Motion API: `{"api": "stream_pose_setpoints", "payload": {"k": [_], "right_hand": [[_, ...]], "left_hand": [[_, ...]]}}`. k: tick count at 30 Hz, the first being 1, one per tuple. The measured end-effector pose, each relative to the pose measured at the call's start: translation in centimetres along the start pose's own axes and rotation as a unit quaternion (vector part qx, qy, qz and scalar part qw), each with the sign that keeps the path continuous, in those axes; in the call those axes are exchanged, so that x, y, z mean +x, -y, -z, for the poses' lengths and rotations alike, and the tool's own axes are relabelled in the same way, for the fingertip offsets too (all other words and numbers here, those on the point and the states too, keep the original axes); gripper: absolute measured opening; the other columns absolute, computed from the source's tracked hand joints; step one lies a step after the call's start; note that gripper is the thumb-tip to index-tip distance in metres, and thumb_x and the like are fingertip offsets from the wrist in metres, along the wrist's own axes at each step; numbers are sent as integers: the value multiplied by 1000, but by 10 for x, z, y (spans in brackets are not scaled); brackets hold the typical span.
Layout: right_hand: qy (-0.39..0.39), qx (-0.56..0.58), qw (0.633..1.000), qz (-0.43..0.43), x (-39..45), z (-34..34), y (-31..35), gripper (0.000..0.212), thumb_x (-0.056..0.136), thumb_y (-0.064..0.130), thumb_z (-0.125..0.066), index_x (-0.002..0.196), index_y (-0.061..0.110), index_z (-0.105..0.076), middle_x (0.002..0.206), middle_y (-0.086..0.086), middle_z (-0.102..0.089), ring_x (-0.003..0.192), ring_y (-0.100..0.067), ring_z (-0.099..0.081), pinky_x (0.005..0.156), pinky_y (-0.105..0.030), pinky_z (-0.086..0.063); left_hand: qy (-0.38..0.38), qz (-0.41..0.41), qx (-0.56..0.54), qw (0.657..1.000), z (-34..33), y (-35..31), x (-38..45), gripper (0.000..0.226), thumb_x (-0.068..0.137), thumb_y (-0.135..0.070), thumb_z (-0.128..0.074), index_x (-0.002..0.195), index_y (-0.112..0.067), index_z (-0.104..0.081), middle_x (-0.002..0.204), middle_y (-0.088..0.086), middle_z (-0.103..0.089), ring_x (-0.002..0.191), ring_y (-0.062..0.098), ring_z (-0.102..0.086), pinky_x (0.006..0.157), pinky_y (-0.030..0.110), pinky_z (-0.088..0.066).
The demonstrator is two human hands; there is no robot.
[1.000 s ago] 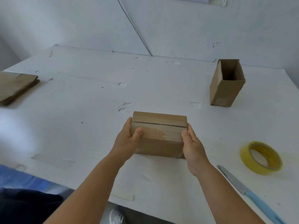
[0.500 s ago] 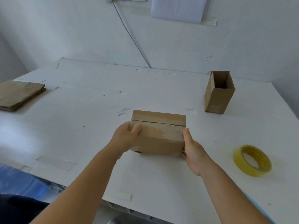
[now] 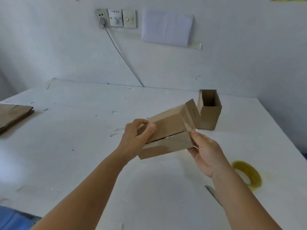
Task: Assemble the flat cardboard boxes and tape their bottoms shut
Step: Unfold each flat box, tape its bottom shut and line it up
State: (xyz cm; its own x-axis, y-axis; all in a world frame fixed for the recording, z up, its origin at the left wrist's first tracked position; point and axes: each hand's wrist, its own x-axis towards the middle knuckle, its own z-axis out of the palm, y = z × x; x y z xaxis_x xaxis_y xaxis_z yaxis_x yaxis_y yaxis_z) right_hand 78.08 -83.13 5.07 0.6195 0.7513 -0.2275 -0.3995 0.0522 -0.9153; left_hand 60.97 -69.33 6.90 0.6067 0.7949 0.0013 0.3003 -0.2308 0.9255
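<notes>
A small brown cardboard box (image 3: 167, 130) is held tilted in the air above the white table (image 3: 83, 138), its taped flaps facing me with a dark seam between them. My left hand (image 3: 136, 138) grips its left end, thumb on the upper flap. My right hand (image 3: 206, 153) holds the right end, fingers against the taped side. A second box (image 3: 208, 112) stands upright and open-topped just behind it. A stack of flat boxes (image 3: 13, 115) lies at the table's left edge. The yellow tape roll (image 3: 247, 174) lies at the right.
A knife blade (image 3: 212, 193) lies on the table under my right forearm, partly hidden. A grey cable (image 3: 123, 55) runs from the wall sockets (image 3: 115, 18) down behind the table. A sheet of paper (image 3: 167, 28) is taped to the wall.
Both hands have lifted the box off the table and tilted it, right end up toward the standing box. My view has risen, showing the wall sockets.
</notes>
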Motion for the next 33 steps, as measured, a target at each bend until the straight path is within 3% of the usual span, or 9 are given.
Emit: {"api": "stream_pose_setpoints", "payload": {"k": [3,5,7,12,16,22,28,31,33], "right_hand": [[17,-13,999,37,4,0,9,17,92,13,-58,106,7,-65,98,-2,-73,90,-12,-68,78,-22,-51],[13,-55,995,76,9,-4,11,28,87,11,-63,115,8,-60,110,1,-71,104,-12,-65,91,-29,-49],[3,-103,989,102,13,-10,11,43,86,10,-64,127,16,-56,118,5,-67,110,-11,-62,96,-32,-49],[-74,-202,966,147,31,-15,14,57,87,9,-62,134,37,-48,112,6,-65,106,-11,-61,89,-30,-54],[-115,-291,935,167,57,-15,13,61,89,9,-58,138,41,-42,117,4,-58,102,-9,-57,74,-17,-51],[-165,-366,903,154,106,-5,7,62,94,10,-53,146,36,-31,128,10,-55,104,-4,-53,63,-3,-41],[-185,-349,913,104,144,10,-10,63,92,4,-53,142,34,-31,133,12,-54,122,-12,-53,95,-27,-46],[-184,-337,921,71,156,17,-20,63,91,3,-53,142,33,-32,133,10,-51,124,-14,-51,97,-29,-45],[-197,-342,917,62,163,21,-25,58,91,1,-53,139,29,-38,123,11,-50,121,-15,-52,88,-22,-48]], "left_hand": [[2,-18,14,1000,-6,-14,9,50,68,-82,-40,102,-48,-55,120,-13,-54,119,14,-48,96,37,-40],[39,-28,-4,999,-14,-21,14,60,70,-82,-43,114,-43,-56,118,-16,-57,119,12,-51,99,37,-43],[43,-34,-42,998,-23,-25,21,50,84,-63,-51,124,-33,-54,117,-16,-61,114,7,-56,93,28,-46],[12,-79,19,997,-31,-25,52,38,88,-23,-60,126,-27,-57,119,-14,-63,110,8,-58,94,34,-50],[3,-87,75,993,-46,-19,84,34,83,-13,-59,113,-28,-66,108,-6,-62,94,10,-62,81,28,-53],[-8,-90,149,985,-73,-4,138,20,83,-8,-51,95,-18,-61,94,-2,-53,78,4,-52,61,10,-34],[21,-68,164,984,-102,14,178,22,85,-4,-41,84,-10,-62,76,3,-56,70,15,-50,57,21,-37],[52,-43,153,986,-114,30,191,21,87,-7,-41,76,-7,-59,66,7,-57,60,13,-45,54,23,-35],[67,-27,158,985,-121,39,197,25,89,-9,-42,66,-10,-53,56,-1,-47,54,11,-40,50,19,-30]]}}
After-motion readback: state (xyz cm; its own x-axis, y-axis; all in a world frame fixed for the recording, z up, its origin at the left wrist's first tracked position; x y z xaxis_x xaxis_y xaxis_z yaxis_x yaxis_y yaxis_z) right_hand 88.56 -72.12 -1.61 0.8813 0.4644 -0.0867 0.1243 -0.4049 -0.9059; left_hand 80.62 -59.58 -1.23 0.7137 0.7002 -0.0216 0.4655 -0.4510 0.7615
